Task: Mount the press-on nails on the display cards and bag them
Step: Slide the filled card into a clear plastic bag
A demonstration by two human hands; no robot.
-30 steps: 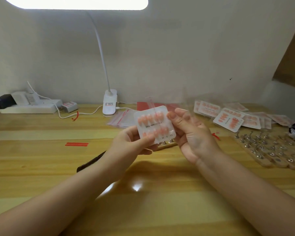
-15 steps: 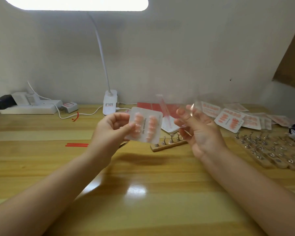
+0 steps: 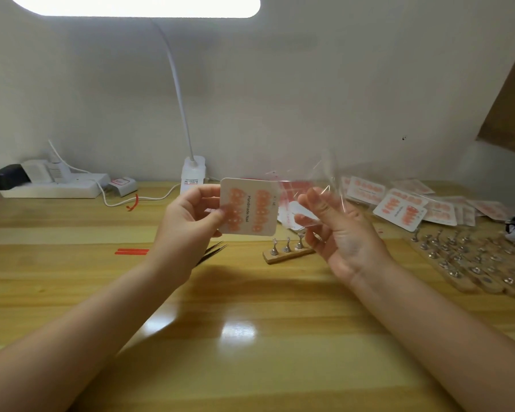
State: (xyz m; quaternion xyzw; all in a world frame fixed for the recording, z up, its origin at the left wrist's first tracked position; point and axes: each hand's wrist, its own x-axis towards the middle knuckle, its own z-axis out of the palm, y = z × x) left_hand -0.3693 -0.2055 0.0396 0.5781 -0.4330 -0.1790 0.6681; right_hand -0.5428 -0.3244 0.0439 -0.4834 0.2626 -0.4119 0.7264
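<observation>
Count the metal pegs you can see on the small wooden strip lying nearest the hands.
3: on the small wooden strip, a left peg, a middle peg and a right peg. The right hand covers the strip's far end, so more may be hidden.

The display card (image 3: 248, 207) reads "Handmade Nail" (printed sideways).

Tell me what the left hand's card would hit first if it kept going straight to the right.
Likely the clear bag held in the right hand; the left hand points the card at it, though depth is unclear.
</observation>
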